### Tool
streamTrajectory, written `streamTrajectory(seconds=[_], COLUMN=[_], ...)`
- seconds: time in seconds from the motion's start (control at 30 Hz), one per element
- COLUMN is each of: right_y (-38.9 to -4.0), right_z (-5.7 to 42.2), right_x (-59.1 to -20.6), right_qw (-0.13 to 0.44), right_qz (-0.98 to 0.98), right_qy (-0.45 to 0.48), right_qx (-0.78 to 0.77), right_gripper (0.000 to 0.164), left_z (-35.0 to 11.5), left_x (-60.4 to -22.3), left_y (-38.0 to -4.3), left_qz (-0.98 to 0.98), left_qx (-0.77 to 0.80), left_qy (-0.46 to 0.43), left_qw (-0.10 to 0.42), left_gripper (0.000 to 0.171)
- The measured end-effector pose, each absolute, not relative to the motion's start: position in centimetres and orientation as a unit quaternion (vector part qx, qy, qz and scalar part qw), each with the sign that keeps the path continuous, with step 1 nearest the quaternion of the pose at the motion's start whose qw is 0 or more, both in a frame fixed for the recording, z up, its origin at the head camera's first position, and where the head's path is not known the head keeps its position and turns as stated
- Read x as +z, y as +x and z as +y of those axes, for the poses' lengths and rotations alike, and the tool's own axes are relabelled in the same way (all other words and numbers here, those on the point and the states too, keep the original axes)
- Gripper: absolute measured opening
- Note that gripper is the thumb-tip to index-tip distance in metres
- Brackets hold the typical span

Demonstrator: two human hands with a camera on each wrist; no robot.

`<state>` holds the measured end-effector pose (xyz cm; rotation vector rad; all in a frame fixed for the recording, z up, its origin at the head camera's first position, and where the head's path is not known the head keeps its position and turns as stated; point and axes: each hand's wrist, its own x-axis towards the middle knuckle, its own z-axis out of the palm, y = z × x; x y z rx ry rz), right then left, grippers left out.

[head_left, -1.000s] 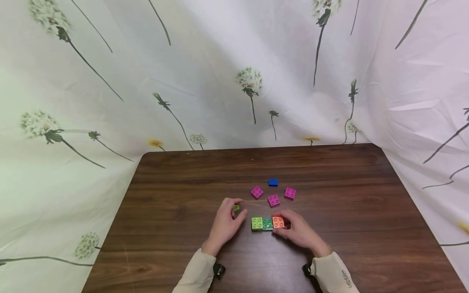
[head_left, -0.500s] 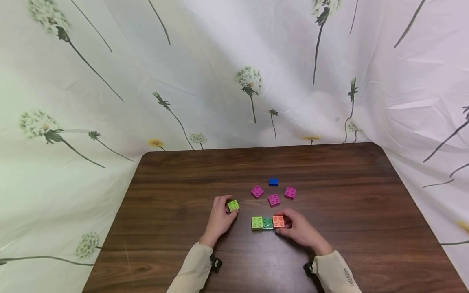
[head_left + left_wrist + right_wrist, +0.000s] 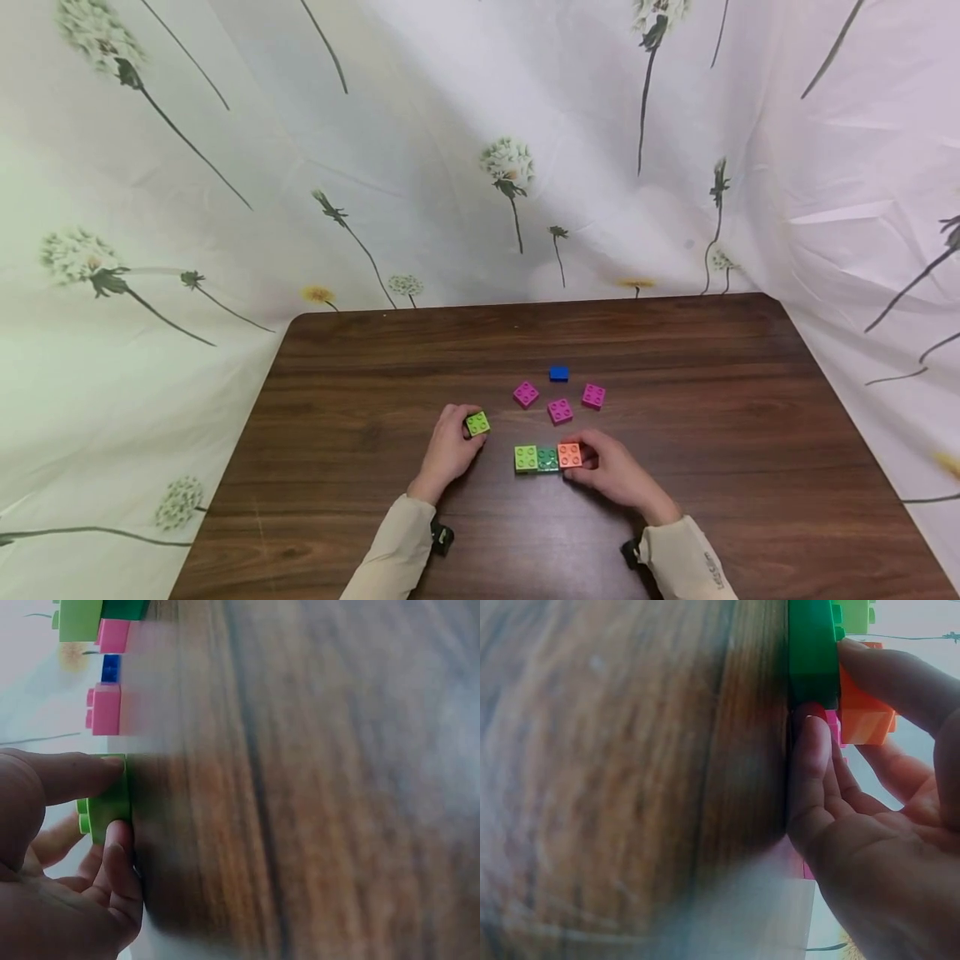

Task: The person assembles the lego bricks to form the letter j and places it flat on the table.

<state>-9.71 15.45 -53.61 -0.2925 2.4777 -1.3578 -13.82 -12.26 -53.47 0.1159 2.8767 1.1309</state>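
The thumb and fingers of the left hand (image 3: 446, 450) are clamped on a lime-green square plastic brick (image 3: 477, 423) with 4 round studs facing up; it is low at the tabletop, apart from the other bricks. The thumb and fingers of the right hand (image 3: 615, 471) are clamped on an orange square plastic brick (image 3: 570, 455), also showing 4 studs. This orange brick is on the right end of a dark green, longer plastic brick (image 3: 547, 459); whether it is pressed fully down, I cannot tell. On the left end of that base sits a 2nd lime-green square plastic brick (image 3: 527, 458), and 4 green studs show between the 2 upper pieces.

Farther out lie 3 magenta square plastic bricks, 1 nearest the base (image 3: 560, 411), 1 to its left (image 3: 526, 394) and 1 to its right (image 3: 593, 396). Beyond them is a blue rectangular brick (image 3: 558, 374). All are on a dark brown wood-grain table (image 3: 360, 375), with a white dandelion-print cloth (image 3: 420, 125) behind. Beige sleeves (image 3: 393, 546) cover both forearms.
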Motion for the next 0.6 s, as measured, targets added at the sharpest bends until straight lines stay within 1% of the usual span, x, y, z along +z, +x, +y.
streamTrajectory(seconds=[0.23,0.37,0.6], right_y=[-9.6,-9.6,-9.7], right_z=[15.4,15.5,15.6], right_x=[-53.6,-53.6,-53.6], right_qw=[0.149,0.152,0.152], right_qz=[0.859,0.857,0.859], right_qy=[-0.108,-0.108,-0.102], right_qx=[-0.478,-0.48,-0.478], right_gripper=[0.038,0.039,0.039], left_z=[-11.9,-11.2,-9.8], left_x=[-53.0,-51.9,-49.9], left_y=[-13.5,-13.1,-12.3], left_qz=[0.928,0.926,0.918], left_qx=[0.371,0.373,0.385], left_qy=[0.043,0.045,0.087], left_qw=[0.021,0.031,0.04], left_gripper=[0.038,0.038,0.038])
